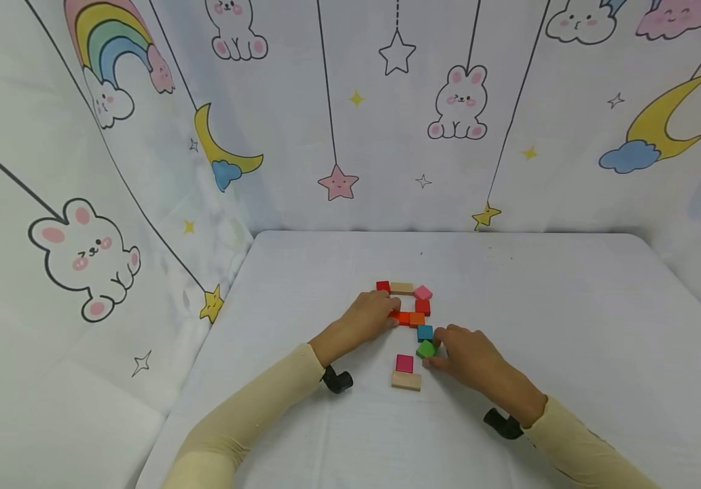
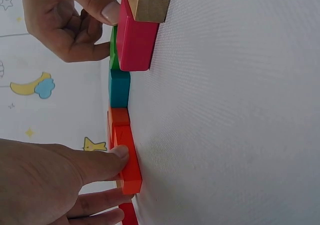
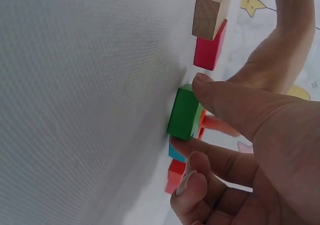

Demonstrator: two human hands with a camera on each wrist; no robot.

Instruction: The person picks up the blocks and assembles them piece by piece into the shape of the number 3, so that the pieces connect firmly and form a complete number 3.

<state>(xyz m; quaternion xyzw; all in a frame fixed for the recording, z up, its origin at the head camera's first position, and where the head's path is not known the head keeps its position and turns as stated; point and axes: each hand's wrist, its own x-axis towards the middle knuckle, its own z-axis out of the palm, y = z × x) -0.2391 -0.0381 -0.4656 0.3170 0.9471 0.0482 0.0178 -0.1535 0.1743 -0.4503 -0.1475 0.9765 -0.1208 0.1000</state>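
Small coloured wooden blocks lie in a bent line on the white table. My left hand (image 1: 370,317) holds an orange-red block (image 2: 130,160), its thumb on the near side and its fingers by the far side. Beside that block is an orange block (image 1: 417,319), then a teal block (image 1: 425,333). A green block (image 3: 183,112) sits tilted just below the teal one, pinched between the thumb and index finger of my right hand (image 1: 473,356). Left of the green block are a pinkish-red block (image 1: 404,364) and a plain wooden block (image 1: 406,381), touching each other.
At the line's far end are a red block (image 1: 383,286), a plain wooden block (image 1: 402,288), a tilted pink block (image 1: 423,293) and another red block (image 1: 422,308). The white table (image 1: 558,319) meets a printed cloth backdrop (image 1: 289,136) behind and on the left.
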